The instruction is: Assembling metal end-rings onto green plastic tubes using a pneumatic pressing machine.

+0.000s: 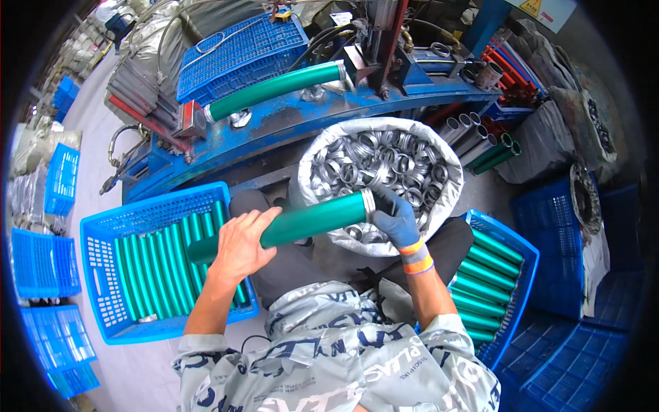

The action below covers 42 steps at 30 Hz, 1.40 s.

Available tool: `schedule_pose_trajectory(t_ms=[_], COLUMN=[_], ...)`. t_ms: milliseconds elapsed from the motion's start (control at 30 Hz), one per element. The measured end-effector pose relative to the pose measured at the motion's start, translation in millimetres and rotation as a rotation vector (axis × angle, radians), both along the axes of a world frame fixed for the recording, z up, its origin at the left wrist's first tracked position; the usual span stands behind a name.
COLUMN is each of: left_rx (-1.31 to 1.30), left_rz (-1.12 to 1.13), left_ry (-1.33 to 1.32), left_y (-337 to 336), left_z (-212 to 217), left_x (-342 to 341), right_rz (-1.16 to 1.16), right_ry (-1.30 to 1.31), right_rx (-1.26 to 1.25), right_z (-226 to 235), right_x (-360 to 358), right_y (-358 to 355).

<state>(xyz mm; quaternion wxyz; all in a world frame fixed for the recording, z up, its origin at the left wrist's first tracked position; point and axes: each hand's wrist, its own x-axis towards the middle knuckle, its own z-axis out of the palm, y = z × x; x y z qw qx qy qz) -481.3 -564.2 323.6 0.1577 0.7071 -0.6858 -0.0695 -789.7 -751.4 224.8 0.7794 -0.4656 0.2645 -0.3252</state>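
A glossy green tube [312,221] lies tilted across my lap, its right end higher in the picture. My bare left hand [246,240] is wrapped round it left of its middle. At the right end sits a silver ridged metal ring [368,205]. My right hand [396,218], in a blue-grey glove with an orange-striped cuff, grips that ring; some of its fingertips are hidden behind it. Just beyond, a white sack [449,168] holds many loose silver rings [384,161]. Another green tube [274,90] with silver ends lies between the clamps of a blue machine.
To my left stands a blue crate [103,220] with green tubes in rows; another blue crate [525,275] of tubes is at my right. The blue machine bench [295,123] crosses ahead, with an upside-down blue crate [240,55] behind. Silver and green tubes [473,134] lie beyond the sack.
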Motion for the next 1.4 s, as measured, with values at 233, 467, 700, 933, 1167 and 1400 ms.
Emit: schedule_pose_trajectory(t_ms=[233, 467, 700, 933, 1167, 1400], left_rx=[-0.103, -0.550, -0.592, -0.601, -0.593, -0.619], left_rz=[0.189, 0.294, 0.378, 0.474, 0.469, 0.435], left_ry=[0.654, 1.486, 1.968, 1.892, 1.898, 1.891], left_y=[26.8, 22.2, 22.3, 23.3, 18.1, 10.9], left_z=[-24.2, -23.5, -52.8, -67.0, -71.7, -92.1], left_x=[-2.4, -8.6, -29.6, -34.3, -33.2, -21.1], right_rz=[-0.122, -0.066, -0.092, 0.028, 0.023, 0.051], right_ry=[-0.236, -0.435, -0.252, -0.012, 0.051, 0.003], right_rx=[0.304, 0.387, 0.134, 0.123, 0.009, 0.028], right_z=[-19.3, -17.7, -7.5, 27.2, 28.8, 4.6], right_x=[5.5, 0.3, -2.1, -6.8, -6.4, 12.6], right_y=[4.0, 15.7, 16.6, 23.5, 16.8, 5.6])
